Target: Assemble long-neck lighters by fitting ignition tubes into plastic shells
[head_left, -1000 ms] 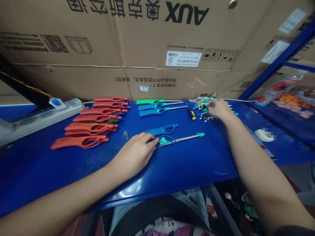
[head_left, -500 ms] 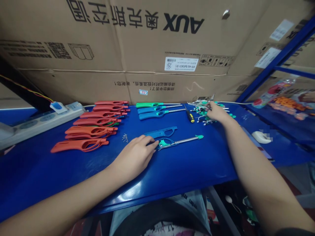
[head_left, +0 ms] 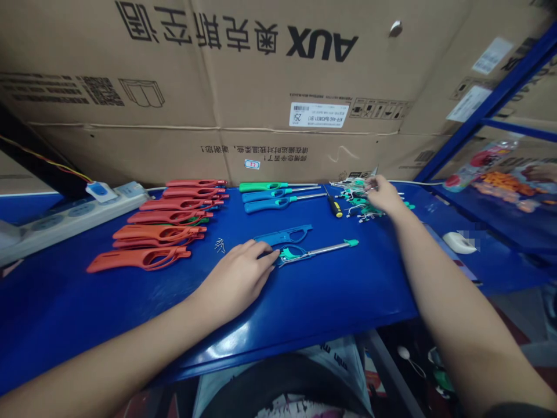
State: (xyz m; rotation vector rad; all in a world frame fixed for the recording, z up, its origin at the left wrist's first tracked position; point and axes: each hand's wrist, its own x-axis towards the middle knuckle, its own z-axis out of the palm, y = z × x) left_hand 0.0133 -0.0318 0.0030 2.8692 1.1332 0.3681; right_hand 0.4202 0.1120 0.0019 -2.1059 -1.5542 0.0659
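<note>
We lay the left hand (head_left: 239,271), fingers curled, over the open lighter (head_left: 314,252) on the table (head_left: 339,293); whether they, or those of the right hand (head_left: 385,195) at the parts pile (head_left: 359,201), clamp anything, we cannot tell. We expect a light, stiff body, slick tube (head_left: 333,248): grip behind it

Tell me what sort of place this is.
Probably a small assembly or repair workbench: a row of red and orange handles, a screwdriver and an opened, lighter-like blue tool showing its inside parts all lie on the blue tabletop.
</note>
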